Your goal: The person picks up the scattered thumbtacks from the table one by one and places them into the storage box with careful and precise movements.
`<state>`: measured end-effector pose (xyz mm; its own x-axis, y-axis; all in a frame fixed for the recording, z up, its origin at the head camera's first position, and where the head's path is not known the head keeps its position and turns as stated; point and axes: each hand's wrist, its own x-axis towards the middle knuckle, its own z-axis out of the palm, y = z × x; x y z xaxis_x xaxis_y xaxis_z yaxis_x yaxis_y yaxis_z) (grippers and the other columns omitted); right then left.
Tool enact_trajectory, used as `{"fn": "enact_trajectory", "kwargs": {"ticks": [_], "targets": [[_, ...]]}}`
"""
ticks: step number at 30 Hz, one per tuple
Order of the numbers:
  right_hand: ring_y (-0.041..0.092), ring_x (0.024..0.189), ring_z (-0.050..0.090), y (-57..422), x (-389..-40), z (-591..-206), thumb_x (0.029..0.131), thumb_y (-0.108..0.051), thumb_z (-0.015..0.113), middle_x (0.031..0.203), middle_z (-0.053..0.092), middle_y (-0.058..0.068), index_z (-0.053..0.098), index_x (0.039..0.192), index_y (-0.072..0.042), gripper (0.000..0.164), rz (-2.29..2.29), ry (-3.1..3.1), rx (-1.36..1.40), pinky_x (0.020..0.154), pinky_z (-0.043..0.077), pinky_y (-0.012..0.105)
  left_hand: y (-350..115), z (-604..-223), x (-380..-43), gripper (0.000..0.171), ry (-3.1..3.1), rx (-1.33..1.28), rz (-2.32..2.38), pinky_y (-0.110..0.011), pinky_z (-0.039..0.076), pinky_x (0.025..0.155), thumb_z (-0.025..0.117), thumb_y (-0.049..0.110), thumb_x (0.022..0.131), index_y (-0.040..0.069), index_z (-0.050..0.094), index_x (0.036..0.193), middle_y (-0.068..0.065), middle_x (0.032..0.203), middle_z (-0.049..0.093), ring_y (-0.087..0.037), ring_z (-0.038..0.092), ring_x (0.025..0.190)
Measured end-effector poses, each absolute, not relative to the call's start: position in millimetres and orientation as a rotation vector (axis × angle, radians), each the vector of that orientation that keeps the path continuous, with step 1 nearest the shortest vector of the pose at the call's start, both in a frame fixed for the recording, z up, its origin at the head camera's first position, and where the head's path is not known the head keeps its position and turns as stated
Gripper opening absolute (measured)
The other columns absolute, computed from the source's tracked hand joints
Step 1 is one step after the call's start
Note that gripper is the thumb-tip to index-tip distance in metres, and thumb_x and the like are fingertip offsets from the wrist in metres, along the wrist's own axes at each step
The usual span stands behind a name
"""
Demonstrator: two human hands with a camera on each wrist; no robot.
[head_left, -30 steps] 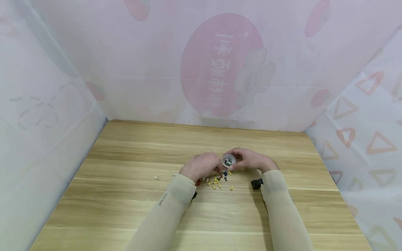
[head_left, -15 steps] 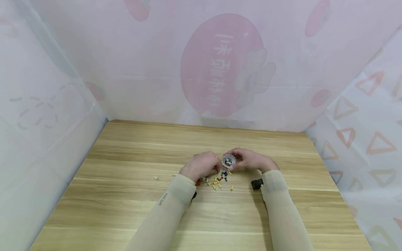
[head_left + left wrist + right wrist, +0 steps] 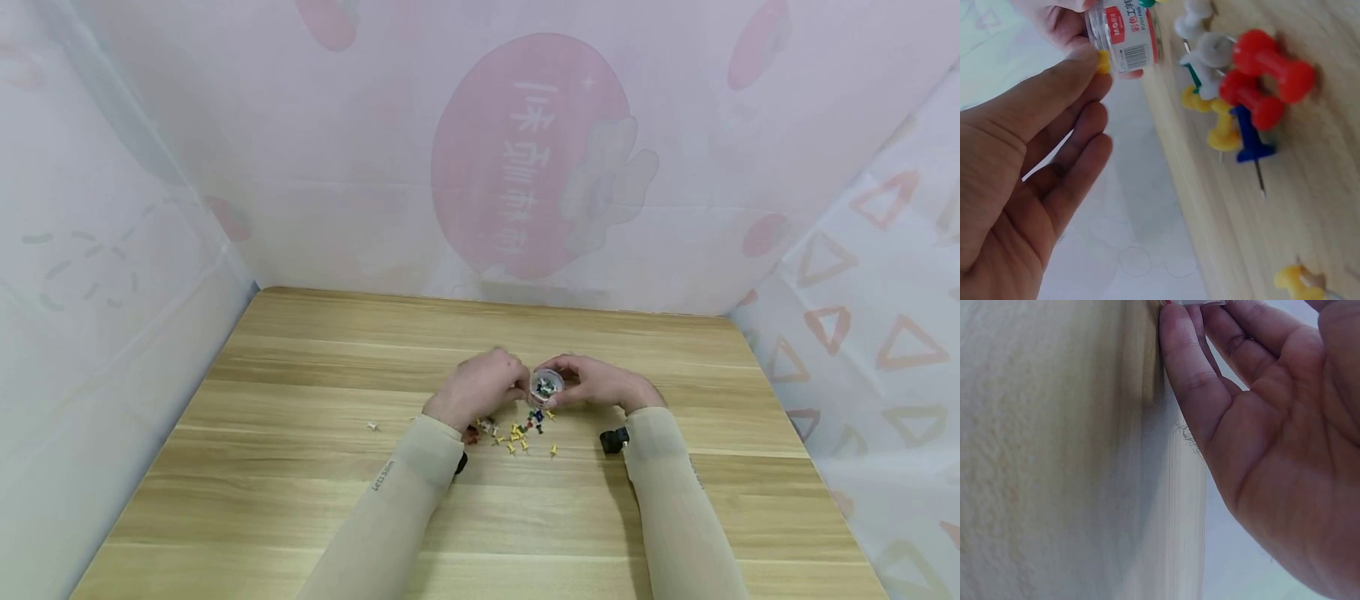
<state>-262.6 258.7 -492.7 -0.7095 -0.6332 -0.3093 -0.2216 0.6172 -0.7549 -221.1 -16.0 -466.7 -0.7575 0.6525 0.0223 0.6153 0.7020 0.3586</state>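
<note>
My right hand [image 3: 603, 383] holds a small clear plastic tub [image 3: 1130, 37] by its sides. A red and white label with a barcode wraps its wall, and in the head view several pushpins lie inside. Just left of the tub, my left hand [image 3: 483, 387] pinches a yellow pushpin [image 3: 1104, 61] between thumb and forefinger, close against the tub's wall or rim; whether they touch I cannot tell. Loose red pushpins [image 3: 1272, 65], a blue pushpin [image 3: 1249, 137] and white, yellow and green ones lie on the table below the hands. The right wrist view shows little of the tub.
The wood-grain table [image 3: 300, 517] reaches back to a printed cloth wall [image 3: 375, 233], with more cloth at both sides. A single white pushpin [image 3: 372, 426] lies apart on the left. Yellow pushpins [image 3: 554, 450] are scattered in front of the tub.
My left hand has risen from the scattered pins and shifted slightly away from me, beside the tub's rim. The right hand and tub have stayed in place.
</note>
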Motion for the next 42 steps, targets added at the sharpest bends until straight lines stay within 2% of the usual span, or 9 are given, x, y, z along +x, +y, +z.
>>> {"fn": "enact_trajectory", "kwargs": {"ticks": [4,8,13,27,33,38,42], "targets": [[0.039,0.151,0.063,258.8,-262.7,-492.6,0.108,-0.030,0.088,0.164,0.066,0.019,0.062,0.166,-0.006,0.068,-0.974,2.263,-0.653,0.134,0.048,0.065,-11.2,-465.0,-222.2,0.010,2.847,1.084,0.537,-0.032,0.064,0.094,0.080,0.018,0.114,0.017,0.088,0.107,0.005,0.104,0.083,-0.013,0.071,0.097],[0.040,0.152,0.064,259.6,-263.7,-493.8,0.107,-0.031,0.090,0.163,0.067,0.020,0.059,0.167,-0.003,0.073,-0.994,2.245,-0.626,0.134,0.048,0.065,-4.1,-467.0,-221.6,0.009,2.907,1.088,0.551,-0.035,0.065,0.102,0.080,0.020,0.114,0.018,0.088,0.113,0.004,0.111,0.085,-0.016,0.074,0.107],[0.038,0.150,0.064,259.9,-263.3,-494.1,0.107,-0.034,0.090,0.162,0.067,0.018,0.058,0.168,-0.005,0.075,-0.980,2.251,-0.615,0.134,0.048,0.065,4.2,-471.3,-217.6,0.010,2.979,1.040,0.581,-0.039,0.066,0.109,0.084,0.023,0.112,0.016,0.088,0.118,0.002,0.118,0.088,-0.020,0.078,0.114],[0.040,0.154,0.063,259.2,-264.2,-494.7,0.108,-0.031,0.089,0.163,0.067,0.019,0.057,0.168,-0.004,0.073,-0.984,2.251,-0.615,0.135,0.048,0.065,12.6,-478.8,-215.5,0.010,3.030,0.970,0.537,-0.039,0.066,0.105,0.082,0.022,0.112,0.015,0.089,0.116,0.000,0.115,0.088,-0.020,0.078,0.110],[0.039,0.152,0.064,259.1,-265.1,-494.7,0.107,-0.033,0.090,0.162,0.067,0.018,0.057,0.168,-0.004,0.075,-0.967,2.267,-0.620,0.135,0.048,0.065,7.7,-476.2,-218.3,0.013,2.995,1.010,0.496,-0.038,0.067,0.105,0.082,0.025,0.113,0.018,0.088,0.120,0.002,0.117,0.087,-0.020,0.076,0.112],[0.038,0.152,0.063,258.7,-266.0,-494.9,0.108,-0.032,0.089,0.164,0.066,0.018,0.060,0.167,-0.005,0.071,-0.956,2.279,-0.648,0.134,0.049,0.063,0.4,-469.1,-218.8,0.009,2.920,1.050,0.465,-0.035,0.066,0.094,0.081,0.023,0.113,0.020,0.089,0.112,0.004,0.107,0.085,-0.018,0.072,0.101],[0.034,0.147,0.065,258.9,-266.0,-495.0,0.108,-0.032,0.088,0.163,0.067,0.016,0.064,0.165,-0.009,0.066,-0.941,2.290,-0.658,0.129,0.052,0.057,-4.8,-464.5,-217.2,0.008,2.834,1.064,0.480,-0.034,0.065,0.095,0.084,0.022,0.111,0.020,0.089,0.105,0.005,0.104,0.084,-0.013,0.071,0.095]]}}
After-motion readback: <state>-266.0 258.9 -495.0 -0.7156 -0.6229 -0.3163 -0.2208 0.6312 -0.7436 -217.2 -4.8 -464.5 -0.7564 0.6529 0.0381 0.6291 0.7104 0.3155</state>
